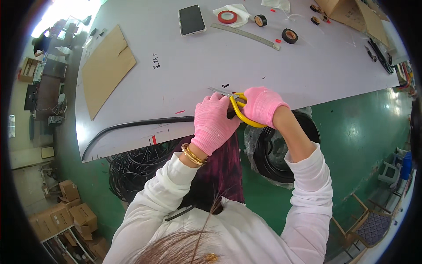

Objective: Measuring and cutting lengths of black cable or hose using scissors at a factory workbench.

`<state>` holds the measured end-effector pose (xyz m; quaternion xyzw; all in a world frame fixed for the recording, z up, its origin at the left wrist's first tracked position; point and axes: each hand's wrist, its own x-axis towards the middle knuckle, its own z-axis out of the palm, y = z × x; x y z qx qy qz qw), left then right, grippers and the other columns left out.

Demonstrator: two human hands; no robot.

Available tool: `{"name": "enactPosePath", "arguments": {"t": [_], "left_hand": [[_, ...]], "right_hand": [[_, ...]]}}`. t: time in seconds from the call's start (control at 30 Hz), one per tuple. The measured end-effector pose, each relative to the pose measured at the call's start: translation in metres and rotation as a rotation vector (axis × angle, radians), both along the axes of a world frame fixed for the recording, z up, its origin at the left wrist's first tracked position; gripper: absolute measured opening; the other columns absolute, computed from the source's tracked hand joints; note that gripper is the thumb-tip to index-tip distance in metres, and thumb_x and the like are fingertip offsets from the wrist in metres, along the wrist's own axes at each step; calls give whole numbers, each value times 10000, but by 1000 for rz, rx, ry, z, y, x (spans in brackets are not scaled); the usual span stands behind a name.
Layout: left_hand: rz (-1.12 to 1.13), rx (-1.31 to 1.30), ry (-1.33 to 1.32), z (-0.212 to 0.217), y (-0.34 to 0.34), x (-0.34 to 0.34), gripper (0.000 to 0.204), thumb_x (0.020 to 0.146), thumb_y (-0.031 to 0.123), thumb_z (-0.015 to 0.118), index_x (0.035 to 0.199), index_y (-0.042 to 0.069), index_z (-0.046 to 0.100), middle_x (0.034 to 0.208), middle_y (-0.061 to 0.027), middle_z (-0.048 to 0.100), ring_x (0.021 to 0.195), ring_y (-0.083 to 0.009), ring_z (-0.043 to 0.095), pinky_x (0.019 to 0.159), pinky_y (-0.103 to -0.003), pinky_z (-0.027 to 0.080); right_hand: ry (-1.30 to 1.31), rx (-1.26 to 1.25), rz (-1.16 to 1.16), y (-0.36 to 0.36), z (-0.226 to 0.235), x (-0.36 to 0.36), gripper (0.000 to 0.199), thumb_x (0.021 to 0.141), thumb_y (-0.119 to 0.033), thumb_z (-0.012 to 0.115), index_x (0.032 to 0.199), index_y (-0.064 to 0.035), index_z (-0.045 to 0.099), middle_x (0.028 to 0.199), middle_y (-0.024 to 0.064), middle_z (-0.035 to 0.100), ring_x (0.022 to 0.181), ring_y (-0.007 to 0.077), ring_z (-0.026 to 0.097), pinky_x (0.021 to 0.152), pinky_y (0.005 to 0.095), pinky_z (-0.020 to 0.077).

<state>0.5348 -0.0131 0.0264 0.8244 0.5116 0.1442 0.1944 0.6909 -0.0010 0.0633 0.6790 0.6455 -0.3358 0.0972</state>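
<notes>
Both hands wear pink knit gloves and work at the near edge of the white desk [211, 61]. The left hand [214, 121] is closed around a black tube [132, 124] that runs along the near edge of the desk, curving away to the left; the grip sits at the tube's right end, just beside the blades. The right hand [262, 105] is clamped on the yellow handles of a pair of scissors [235, 104], whose metal blades point left and slightly far, over the desk surface just beyond the left hand's fingers. Whether the blades touch the tube cannot be told — the left hand hides that spot. The 2 hands sit close together, nearly touching. A gold bracelet [193, 155] circles the left wrist; both sleeves are white. Farther on the desk: a flat brown cardboard sheet [107, 68] to the left, a dark phone [191, 20], a red tape roll [227, 16] on a white cloth, a metal ruler [246, 35], and 2 black tape rolls [289, 35] to the right of these. Below the desk edge — on the green floor [351, 132] — lie a tangle of black tubing [132, 169] to the left and a bagged black coil [274, 154] to the right. Cardboard boxes [66, 215] stand at the near left.
</notes>
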Motion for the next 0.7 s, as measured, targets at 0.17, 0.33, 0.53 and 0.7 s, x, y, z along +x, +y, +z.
{"name": "enactPosePath", "arguments": {"t": [0.17,0.33,0.53,0.7], "left_hand": [[-43,-60,-24,3,6,-5,259,743,296,732,881,84,680,899,-102,637,910,-306,592,798,-417,479],[-158,-225,-70,19,12,-16,250,763,312,702,870,86,704,848,-110,666,904,-307,613,801,-407,488],[-147,-491,-216,36,-3,-55,178,762,110,649,894,-9,640,704,-110,580,651,-185,543,660,-307,465],[-134,-679,-308,52,-18,-66,127,793,60,641,887,-25,631,688,-12,530,680,-70,486,639,-246,446]], "right_hand": [[277,428,-35,-29,-27,16,221,876,-235,605,916,-19,586,811,198,630,797,389,626,692,429,504],[446,582,-154,-56,-31,13,114,867,-121,600,909,-24,557,808,173,611,767,366,613,671,398,492],[1033,586,-701,-163,-15,-41,122,791,-31,635,837,-43,523,786,32,576,722,167,564,643,297,448],[1205,163,-921,-212,-51,-110,180,799,-82,642,888,-56,488,786,-16,442,730,70,413,672,209,376]]}}
